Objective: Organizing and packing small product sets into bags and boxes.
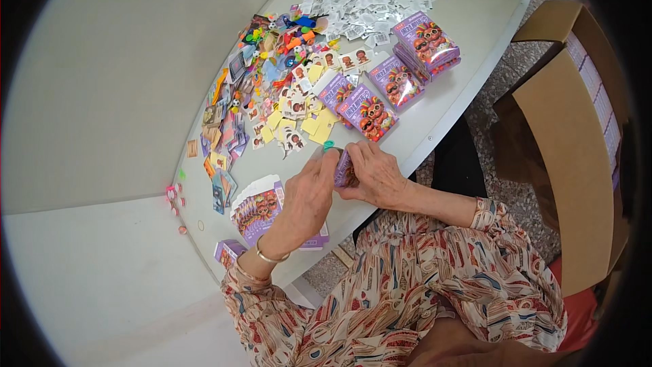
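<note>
My right hand grips a small purple printed box, fingers on top and thumb below. Close against the box's left side is my left hand, its fingers closed. At those fingertips shows a small green plastic piece, apparently pinched; the fingers hide part of it. Just beyond my hands lie purple printed boxes and yellow cards mixed with character stickers. Beside my left forearm a fanned stack of flattened purple cartons rests on the table, partly covered by the arm.
A heap of small colourful toys spreads along the table's left side. Behind it lies a large pile of white packets. Purple boxes are stacked at the right edge. An open cardboard carton full of boxes stands right of the table.
</note>
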Available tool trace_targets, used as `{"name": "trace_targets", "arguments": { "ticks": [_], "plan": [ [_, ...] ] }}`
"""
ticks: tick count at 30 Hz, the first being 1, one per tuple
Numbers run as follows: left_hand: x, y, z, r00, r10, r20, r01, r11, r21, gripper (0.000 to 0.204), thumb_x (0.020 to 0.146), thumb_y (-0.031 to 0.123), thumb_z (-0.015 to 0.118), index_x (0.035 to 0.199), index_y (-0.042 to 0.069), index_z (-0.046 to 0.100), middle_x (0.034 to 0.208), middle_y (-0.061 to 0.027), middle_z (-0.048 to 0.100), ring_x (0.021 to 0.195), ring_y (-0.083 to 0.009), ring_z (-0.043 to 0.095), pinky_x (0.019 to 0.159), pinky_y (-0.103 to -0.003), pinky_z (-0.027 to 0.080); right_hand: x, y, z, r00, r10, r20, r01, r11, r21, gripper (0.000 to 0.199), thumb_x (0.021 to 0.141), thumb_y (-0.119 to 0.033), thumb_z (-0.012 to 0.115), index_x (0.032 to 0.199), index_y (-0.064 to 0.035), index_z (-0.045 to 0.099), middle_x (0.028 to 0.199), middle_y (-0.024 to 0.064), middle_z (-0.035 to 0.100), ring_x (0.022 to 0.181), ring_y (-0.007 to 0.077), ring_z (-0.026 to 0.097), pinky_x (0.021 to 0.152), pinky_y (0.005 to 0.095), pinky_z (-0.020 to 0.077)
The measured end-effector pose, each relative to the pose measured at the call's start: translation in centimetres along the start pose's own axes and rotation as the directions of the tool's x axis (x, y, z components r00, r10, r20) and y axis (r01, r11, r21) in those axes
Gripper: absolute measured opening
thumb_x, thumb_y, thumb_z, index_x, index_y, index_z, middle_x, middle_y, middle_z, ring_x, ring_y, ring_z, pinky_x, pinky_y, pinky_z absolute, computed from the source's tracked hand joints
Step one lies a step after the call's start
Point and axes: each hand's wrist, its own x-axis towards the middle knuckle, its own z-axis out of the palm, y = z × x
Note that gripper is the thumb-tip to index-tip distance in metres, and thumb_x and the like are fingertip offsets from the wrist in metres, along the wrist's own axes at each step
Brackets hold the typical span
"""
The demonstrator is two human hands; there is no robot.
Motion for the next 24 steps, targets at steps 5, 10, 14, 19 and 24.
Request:
{"name": "trace_targets", "arguments": {
  "ticks": [5, 10, 14, 19, 24],
  "plan": [
    [5.9, -0.8, -3.0, 0.931, 0.196, -0.307, -0.149, 0.974, 0.169, 0.02, 0.076, -0.001, 0.06, 0.095, 0.004, 0.06, 0.09, -0.0096, 0.061, 0.085, -0.0295, 0.056, 0.066, -0.036, 0.046, -0.1, 0.3, 0.1, 1.0, -0.003, -0.015, 0.002, 0.999, -0.046, 0.068, 0.064, -0.04, 0.079, 0.108, 0.0011, 0.046, 0.096, 0.0147, 0.051, 0.09, 0.0306, 0.055, 0.069, 0.0381, 0.0504],
    [18.7, -10.0, 2.0, 0.903, 0.259, -0.344, -0.241, 0.966, 0.095, 0.027, 0.077, 0.026, 0.071, 0.089, 0.003, 0.068, 0.089, -0.011, 0.065, 0.086, -0.0318, 0.057, 0.078, -0.044, 0.044, -0.5, 0.2, 0.0, 0.995, -0.069, -0.065, 0.068, 0.997, -0.03, 0.069, 0.064, -0.042, 0.078, 0.109, 0.0018, 0.047, 0.095, 0.0143, 0.05, 0.089, 0.03, 0.055, 0.069, 0.0368, 0.0498],
    [24.1, -12.1, 5.6, 0.954, 0.093, -0.286, -0.141, 0.979, -0.15, 0.035, 0.073, 0.032, 0.074, 0.09, 0.001, 0.068, 0.087, -0.0153, 0.066, 0.09, -0.0346, 0.058, 0.082, -0.044, 0.045, -0.7, 0.1, -0.1, 0.994, -0.081, -0.074, 0.078, 0.996, -0.04, 0.069, 0.062, -0.042, 0.079, 0.106, 0.0013, 0.047, 0.091, 0.0127, 0.049, 0.085, 0.0277, 0.055, 0.067, 0.0348, 0.0494],
    [28.7, -10.8, 6.9, 0.954, 0.05, -0.297, -0.022, 0.995, 0.099, 0.041, 0.069, 0.033, 0.076, 0.084, -0.002, 0.061, 0.082, -0.0196, 0.065, 0.081, -0.0336, 0.063, 0.073, -0.04, 0.049, -0.9, 0.8, -0.2, 0.995, -0.085, -0.061, 0.083, 0.996, -0.029, 0.071, 0.062, -0.042, 0.079, 0.109, 0.002, 0.048, 0.094, 0.0139, 0.05, 0.083, 0.0281, 0.056, 0.067, 0.0348, 0.0494],
    [30.2, -11.6, 8.3, 0.924, 0.067, -0.376, -0.07, 0.998, 0.006, 0.03, 0.067, 0.023, 0.076, 0.078, 0.0, 0.061, 0.073, -0.0158, 0.064, 0.07, -0.0329, 0.062, 0.067, -0.039, 0.049, -0.8, 1.1, -0.4, 0.995, -0.086, -0.054, 0.085, 0.996, -0.018, 0.071, 0.062, -0.043, 0.078, 0.108, 0.001, 0.048, 0.09, 0.0121, 0.048, 0.082, 0.0264, 0.056, 0.064, 0.034, 0.0488]
  ]
}}
